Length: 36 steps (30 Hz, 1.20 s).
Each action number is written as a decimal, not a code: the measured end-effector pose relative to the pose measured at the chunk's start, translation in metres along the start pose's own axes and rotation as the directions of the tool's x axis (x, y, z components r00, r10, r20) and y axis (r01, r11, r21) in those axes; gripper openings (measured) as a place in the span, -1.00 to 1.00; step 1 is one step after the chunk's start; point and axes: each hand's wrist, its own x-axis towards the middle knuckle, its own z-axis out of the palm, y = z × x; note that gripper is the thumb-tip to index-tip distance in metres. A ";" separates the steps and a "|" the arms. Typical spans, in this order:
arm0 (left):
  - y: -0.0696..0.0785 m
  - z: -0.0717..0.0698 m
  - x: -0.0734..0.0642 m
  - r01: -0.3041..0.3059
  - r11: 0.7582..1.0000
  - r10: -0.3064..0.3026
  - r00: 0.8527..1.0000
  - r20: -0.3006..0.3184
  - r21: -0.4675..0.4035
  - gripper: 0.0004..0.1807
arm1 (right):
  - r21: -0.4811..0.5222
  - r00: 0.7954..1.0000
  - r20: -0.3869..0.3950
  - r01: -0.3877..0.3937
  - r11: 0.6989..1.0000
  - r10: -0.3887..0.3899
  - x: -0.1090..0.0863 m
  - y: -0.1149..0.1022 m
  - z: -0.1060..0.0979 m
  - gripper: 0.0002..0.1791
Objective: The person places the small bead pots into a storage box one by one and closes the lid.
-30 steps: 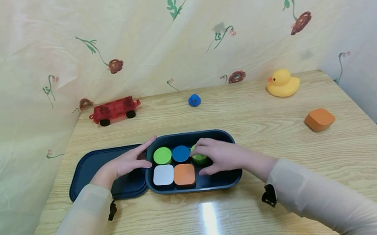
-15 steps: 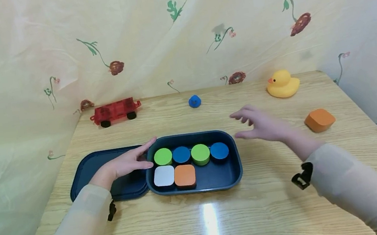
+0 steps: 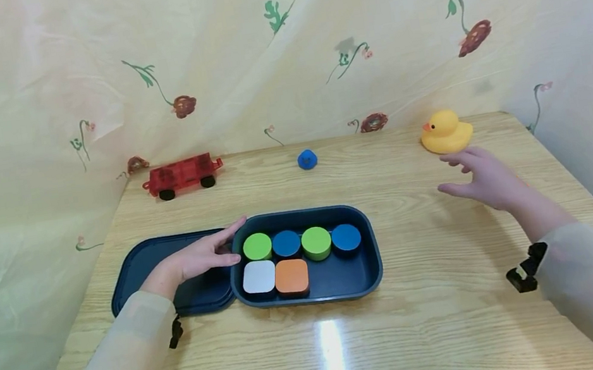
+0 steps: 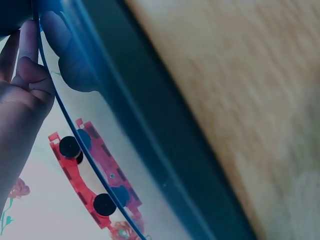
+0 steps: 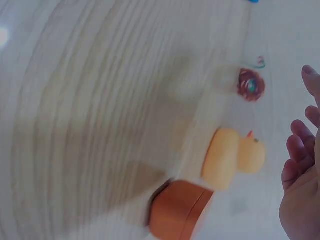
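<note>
A dark blue oval box (image 3: 345, 280) stands mid-table, holding green and blue round pieces plus a white square (image 3: 259, 277) and an orange square (image 3: 291, 276). My left hand (image 3: 195, 259) lies over the dark lid (image 3: 139, 272), its thumb and index finger spread at the box's left end. Over the table's right side hovers my right hand (image 3: 482, 179), fingers loosely bent and holding nothing. Just behind it sits a yellow rubber duck (image 3: 445, 132). An orange block (image 5: 180, 210) shows in the right wrist view but is almost wholly covered by my hand in the head view.
A red toy wagon (image 3: 182, 175) with black wheels stands at the back left. Near the back middle is a small blue toy (image 3: 307, 159). Floral cloth (image 3: 230, 48) hangs directly behind the table.
My right hand has left the green round piece in the box and moved right, towards the duck and orange block. A blue round piece it covered now shows. The left hand stays put.
</note>
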 end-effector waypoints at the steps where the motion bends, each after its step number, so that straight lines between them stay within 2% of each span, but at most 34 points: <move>1: 0.000 0.000 0.000 0.000 1.000 0.000 1.000 0.000 -0.001 -0.17 | -0.003 1.000 0.005 -0.020 1.000 0.020 -0.002 0.004 -0.001 -0.31; 10: -0.001 0.001 0.000 0.012 1.000 -0.012 1.000 -0.004 -0.004 -0.15 | -0.046 0.993 -0.039 -0.114 0.992 0.112 -0.016 0.044 -0.004 -0.28; 17: -0.002 0.001 0.000 0.011 1.000 -0.011 1.000 -0.010 0.005 -0.15 | -0.083 0.972 -0.074 -0.228 0.970 0.222 -0.029 0.074 -0.004 -0.22; 22: -0.002 0.001 0.000 0.011 1.000 -0.011 1.000 -0.009 0.007 -0.16 | -0.121 0.964 -0.090 -0.260 0.958 0.250 -0.040 0.093 -0.001 -0.21; 30: -0.001 0.001 0.000 0.002 1.000 -0.002 1.000 -0.006 0.013 -0.16 | -0.046 0.948 -0.038 -0.316 0.947 0.315 -0.049 0.100 0.006 -0.18; 36: -0.001 0.000 -0.001 0.004 1.000 -0.004 1.000 -0.009 0.016 -0.16 | -0.036 0.946 -0.028 -0.325 0.945 0.324 -0.049 0.097 0.008 -0.21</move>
